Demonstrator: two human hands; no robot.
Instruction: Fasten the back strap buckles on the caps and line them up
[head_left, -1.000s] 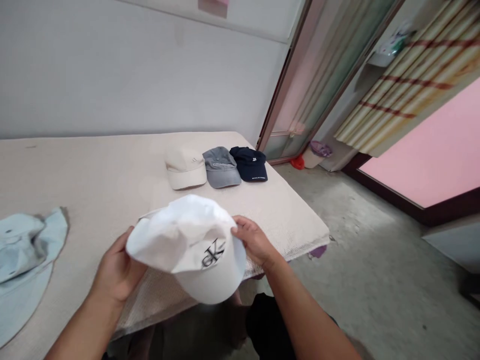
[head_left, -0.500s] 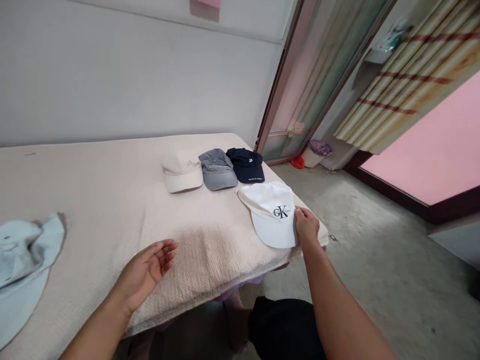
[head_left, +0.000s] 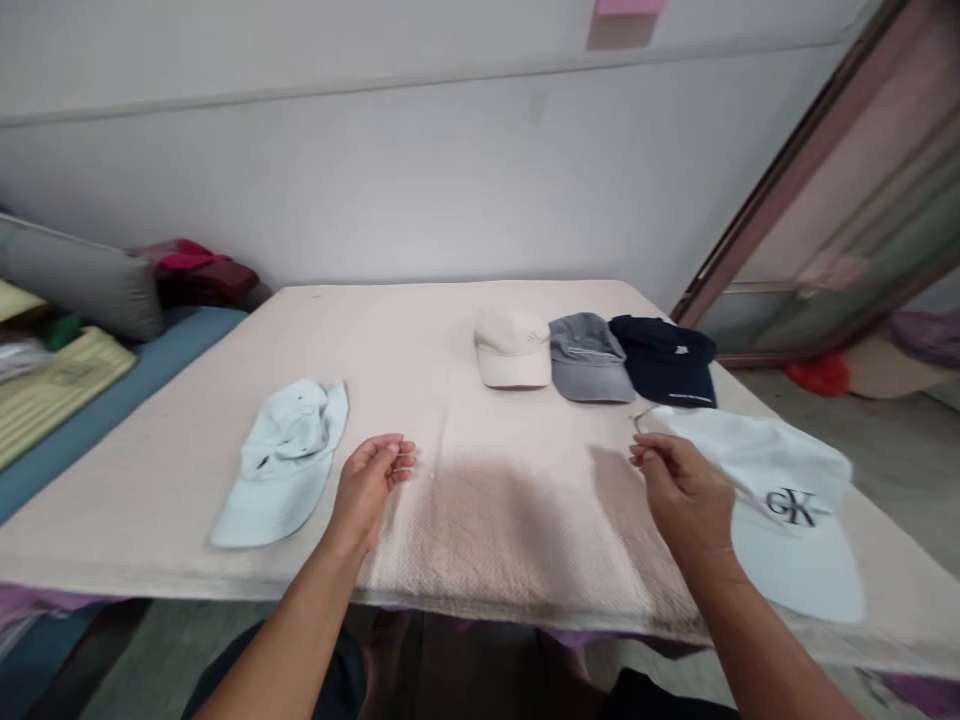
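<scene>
My left hand (head_left: 369, 492) hovers over the cloth-covered table (head_left: 450, 560), its fingers loosely bent and holding nothing. A pale blue cap (head_left: 281, 470) lies to its left with the brim toward me. My right hand (head_left: 684, 492) is half curled and empty, just left of a white cap (head_left: 787, 500) with black letters, partly overlapping it in view. Behind, side by side, sit a cream cap (head_left: 512, 350), a grey cap (head_left: 589, 358) and a navy cap (head_left: 666, 360), brims facing me.
A white wall (head_left: 412, 190) runs along the table's back edge. A grey cushion (head_left: 82, 270) and a folded yellow striped item (head_left: 67, 385) lie on a blue surface at left. Past the right edge are a framed door (head_left: 810, 220) and a red bag (head_left: 817, 373) on the floor.
My right hand has let go of the white cap's brim and moved left of it. The view has turned left, bringing the whole pale blue cap and the cushion into sight.
</scene>
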